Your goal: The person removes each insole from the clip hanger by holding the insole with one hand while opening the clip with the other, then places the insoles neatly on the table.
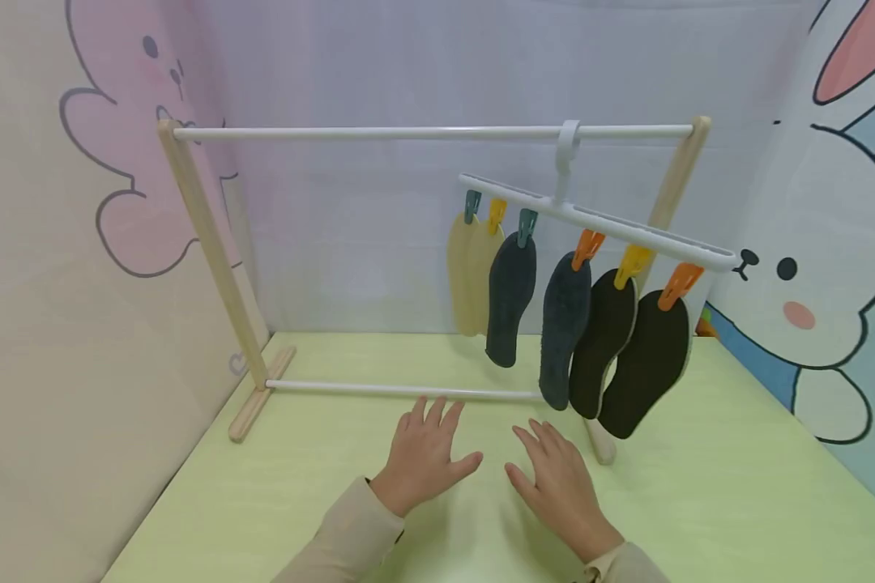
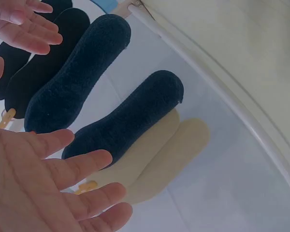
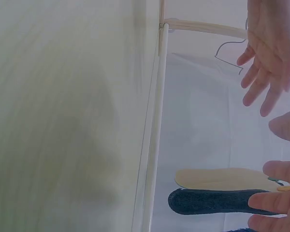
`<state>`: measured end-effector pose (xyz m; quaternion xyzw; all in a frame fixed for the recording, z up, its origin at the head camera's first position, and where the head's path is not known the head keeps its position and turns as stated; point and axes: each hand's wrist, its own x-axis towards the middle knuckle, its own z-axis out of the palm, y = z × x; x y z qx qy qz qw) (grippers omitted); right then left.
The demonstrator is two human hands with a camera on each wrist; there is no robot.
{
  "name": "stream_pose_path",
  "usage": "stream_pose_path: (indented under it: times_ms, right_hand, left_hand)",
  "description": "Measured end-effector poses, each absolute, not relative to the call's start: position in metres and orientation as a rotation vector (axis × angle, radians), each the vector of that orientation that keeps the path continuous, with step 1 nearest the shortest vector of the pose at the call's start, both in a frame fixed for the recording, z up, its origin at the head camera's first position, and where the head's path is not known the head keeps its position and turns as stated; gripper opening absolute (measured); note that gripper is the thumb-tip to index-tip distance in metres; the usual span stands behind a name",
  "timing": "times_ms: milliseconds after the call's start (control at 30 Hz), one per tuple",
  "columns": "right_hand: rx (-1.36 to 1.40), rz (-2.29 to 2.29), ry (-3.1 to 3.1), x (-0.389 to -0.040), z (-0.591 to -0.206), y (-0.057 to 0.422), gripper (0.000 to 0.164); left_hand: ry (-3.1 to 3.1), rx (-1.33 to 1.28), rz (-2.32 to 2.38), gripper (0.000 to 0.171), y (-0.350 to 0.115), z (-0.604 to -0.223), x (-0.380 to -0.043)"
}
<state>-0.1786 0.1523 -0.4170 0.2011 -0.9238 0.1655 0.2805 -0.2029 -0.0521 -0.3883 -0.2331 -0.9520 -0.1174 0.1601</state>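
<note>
Both hands are empty, held over the table in front of a small drying rack, with fingers spread. My left hand (image 1: 424, 453) is nearest the rack's lower white rod (image 1: 350, 388), its fingertips overlapping the rod in the head view. To its right, my right hand (image 1: 557, 490) is apart from it, below the hanging insoles. A white hanger (image 1: 645, 235) hooks over the top rod (image 1: 379, 133), tilted down to the right. Coloured clothes pegs (image 1: 680, 285) clip a pair each of beige insoles (image 1: 461, 275), dark blue insoles (image 1: 511, 300) and black insoles (image 1: 645, 364) to it.
Wooden posts (image 1: 211, 235) and feet (image 1: 261, 397) support the rack on the pale green table (image 1: 211, 502). Behind stands a plain light curtain (image 1: 350, 235); cartoon-printed cloth (image 1: 809, 316) lines the sides. A small colourful object (image 1: 706, 324) shows at the back right.
</note>
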Motion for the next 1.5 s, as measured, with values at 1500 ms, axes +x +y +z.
stream_pose_path:
  times_ms: [1500]
  right_hand:
    - [0.494,0.484,-2.278,-0.174,-0.409,0.208,0.021]
  left_hand:
    - [-2.788,-1.028,-0.931,0.054,-0.011,-0.319,-0.218]
